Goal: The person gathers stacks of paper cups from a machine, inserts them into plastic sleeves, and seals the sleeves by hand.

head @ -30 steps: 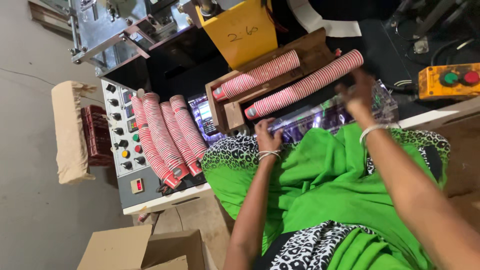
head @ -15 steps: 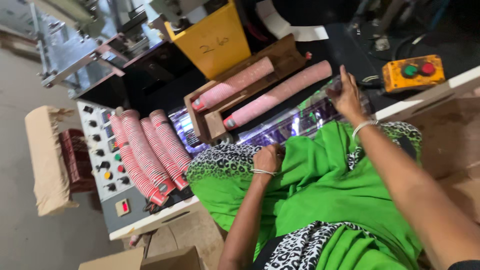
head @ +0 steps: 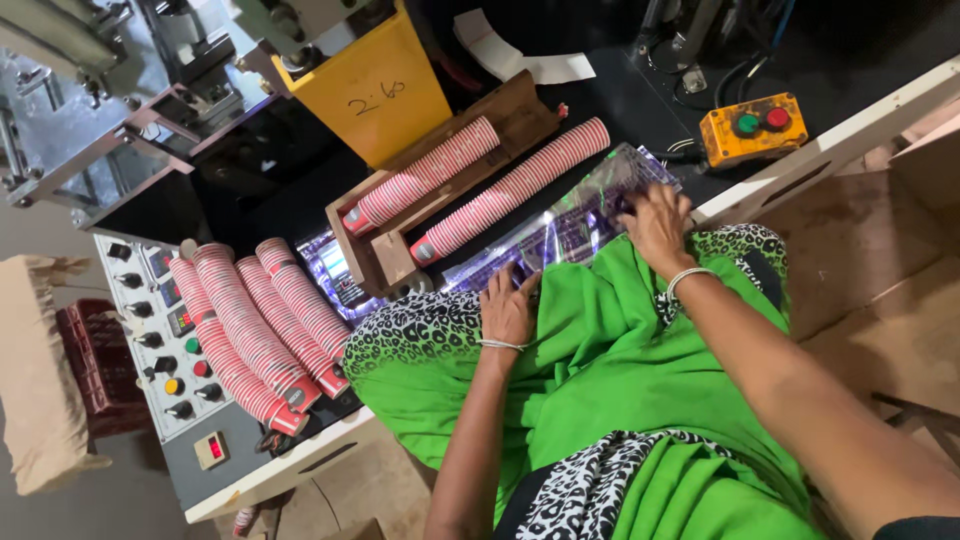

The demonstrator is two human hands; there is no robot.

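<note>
Setting: workshop bench with a black top (head: 600, 90) among machine parts, seen from above over a lap draped in green cloth (head: 620, 370).
Left hand (head: 507, 310): rests palm down at the near edge of the bench, fingers stretched forward and a little spread, their tips on the near end of a clear plastic sleeve (head: 560, 225); whether they pinch the film cannot be told.
Right hand (head: 657, 222): lies over the far end of the same sleeve, fingers curled down into the crinkled film, gripping or pressing it.
Plastic sleeve: shiny, with purple glints, stretched along the near edge of the bench between the two hands.
Loose cup stack (head: 515, 190): long row of red-and-white striped paper cups lying on its side just beyond the sleeve, parallel to it.
Wooden trough (head: 520, 115): holds a second striped cup stack (head: 425, 172), beside the loose one.
Control panel (head: 165, 340): at the left end of the bench, grey with knobs and coloured buttons; four more cup stacks (head: 255, 325) lie side by side across it.
Yellow hopper (head: 385, 95): behind the trough.
Button box (head: 752, 128): orange, with a green and a red button, at the right end.
</note>
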